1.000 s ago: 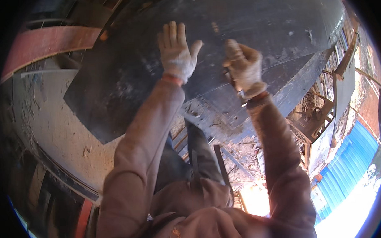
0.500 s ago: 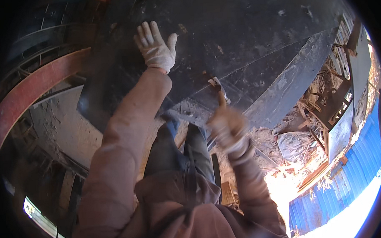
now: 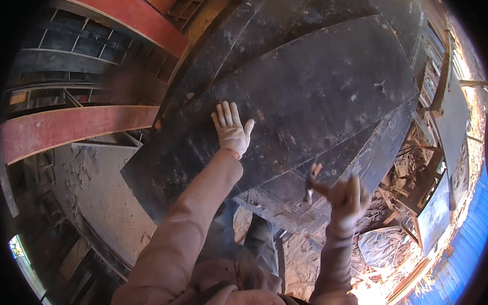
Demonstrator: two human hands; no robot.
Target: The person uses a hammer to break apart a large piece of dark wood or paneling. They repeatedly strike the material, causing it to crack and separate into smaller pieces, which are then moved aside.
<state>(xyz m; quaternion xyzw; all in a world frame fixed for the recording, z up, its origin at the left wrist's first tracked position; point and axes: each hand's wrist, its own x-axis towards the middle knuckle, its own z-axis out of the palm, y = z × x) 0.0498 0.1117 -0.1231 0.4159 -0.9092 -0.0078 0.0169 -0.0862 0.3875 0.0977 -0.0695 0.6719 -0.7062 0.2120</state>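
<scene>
Between the earlier frames and this one, the right hand had dropped from the dark steel plate to just off its lower edge, fingers closed round a small hammer (head blurred), which I judged a swing drawn back. The left hand stayed flat on the plate near its middle, fingers spread open. Count: two gloved hands, one hammer, two red beams at left, one blue corrugated sheet.
</scene>
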